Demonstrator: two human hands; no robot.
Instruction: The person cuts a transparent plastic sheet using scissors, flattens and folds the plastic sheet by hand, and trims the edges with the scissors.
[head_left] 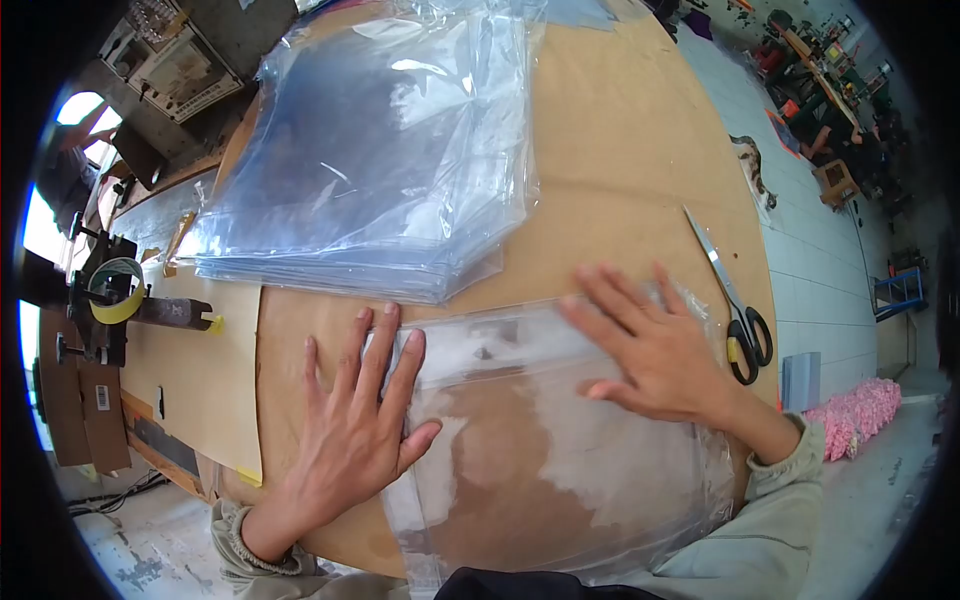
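Note:
A clear plastic sheet or bag (570,440) lies flat on the brown-covered table in front of me, with a folded or doubled band along its far edge. My left hand (360,420) rests at its left edge, fingers spread, holding nothing. Over the upper right part of the sheet is my right hand (650,350), fingers apart and blurred by motion; whether it presses on the plastic I cannot tell. Beyond my hands lies a stack of clear plastic sheets or bags (370,160). Scissors with black handles (735,310) lie to the right of my right hand.
The table (620,150) has a curved right edge. At left a tape roll (117,290) hangs on a clamped black holder. A cat (755,170) is on the tiled floor, near a pink fluffy bundle (855,415). Other people appear at the far left and right.

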